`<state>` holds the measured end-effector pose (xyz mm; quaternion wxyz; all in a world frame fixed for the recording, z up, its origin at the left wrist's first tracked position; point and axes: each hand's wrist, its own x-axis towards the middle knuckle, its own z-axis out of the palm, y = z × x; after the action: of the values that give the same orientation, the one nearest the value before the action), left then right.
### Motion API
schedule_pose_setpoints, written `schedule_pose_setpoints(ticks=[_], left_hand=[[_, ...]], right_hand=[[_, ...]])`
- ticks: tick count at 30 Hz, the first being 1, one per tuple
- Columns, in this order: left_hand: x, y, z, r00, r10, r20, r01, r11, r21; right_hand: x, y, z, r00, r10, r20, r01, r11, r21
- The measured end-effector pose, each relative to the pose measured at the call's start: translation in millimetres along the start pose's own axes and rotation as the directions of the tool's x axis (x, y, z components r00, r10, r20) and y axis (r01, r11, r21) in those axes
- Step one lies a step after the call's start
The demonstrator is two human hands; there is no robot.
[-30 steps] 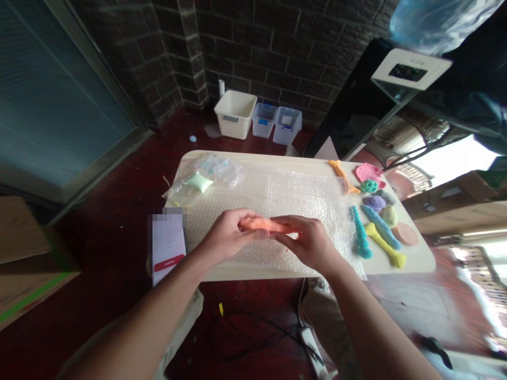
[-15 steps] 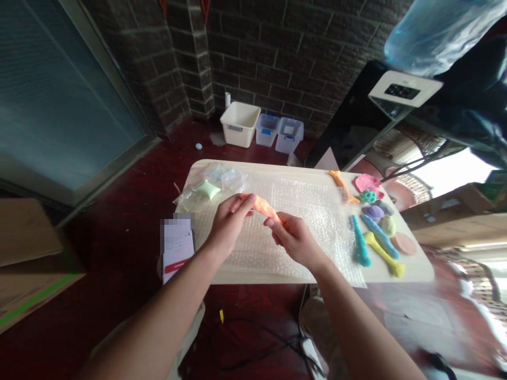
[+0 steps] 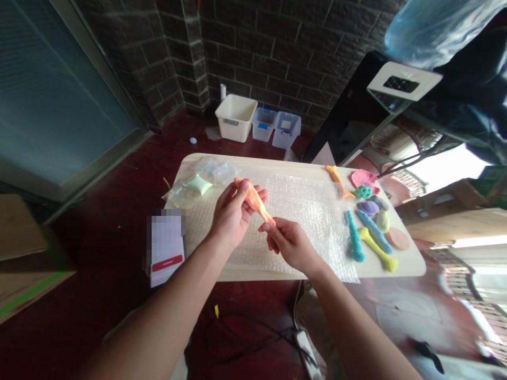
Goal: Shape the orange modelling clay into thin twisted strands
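Observation:
A strip of orange modelling clay (image 3: 256, 202) stretches between my two hands, above a sheet of bubble wrap (image 3: 304, 211). My left hand (image 3: 234, 211) grips its upper end, thumb on top and the other fingers partly spread beneath it. The lower, narrower end is pinched in my right hand (image 3: 285, 238). To the left lies a pale green packet (image 3: 199, 184) among clear plastic bags (image 3: 217, 170). Shaped clay pieces lie along the right: an orange one (image 3: 336, 179), a teal one (image 3: 354, 237), a yellow one (image 3: 378, 249), a blue one (image 3: 374, 231) and a pink one (image 3: 363, 180).
The pale table (image 3: 253, 276) has rounded corners. A phone-like screen (image 3: 167, 248) is at its left edge. On the dark red floor behind stand a cream basket (image 3: 235, 119) and two clear bins (image 3: 285, 129). Cables and a power strip (image 3: 307, 351) lie below the front edge.
The orange clay has tilted more steeply and looks wider near my left hand. My left hand has turned, its fingers spreading beneath the clay. The view has shifted slightly.

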<state>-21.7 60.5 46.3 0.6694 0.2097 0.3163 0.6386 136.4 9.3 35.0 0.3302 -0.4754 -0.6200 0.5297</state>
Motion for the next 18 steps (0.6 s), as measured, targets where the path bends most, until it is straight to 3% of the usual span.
schedule_pose_setpoints(ticks=[7,12,14,18], left_hand=[[6,-5,-3.0,0.990,0.019,-0.142,-0.026,0.998,-0.049],[6,0,-7.4,0.973,0.000,-0.231,-0.010,0.999,-0.043],[5,1,-9.3,0.967,0.010,-0.253,-0.016,1.000,-0.021],[7,-2,-13.4,0.960,0.043,-0.278,-0.027,0.998,0.061]], right_hand=[[-11,-6,-17,0.990,0.113,0.080,-0.125,0.980,0.158],[-25,4,-39,0.992,0.127,0.019,-0.128,0.990,0.065],[-29,12,-49,0.987,0.158,-0.041,-0.155,0.985,0.069],[-32,26,-67,0.952,0.205,-0.228,-0.152,0.961,0.230]])
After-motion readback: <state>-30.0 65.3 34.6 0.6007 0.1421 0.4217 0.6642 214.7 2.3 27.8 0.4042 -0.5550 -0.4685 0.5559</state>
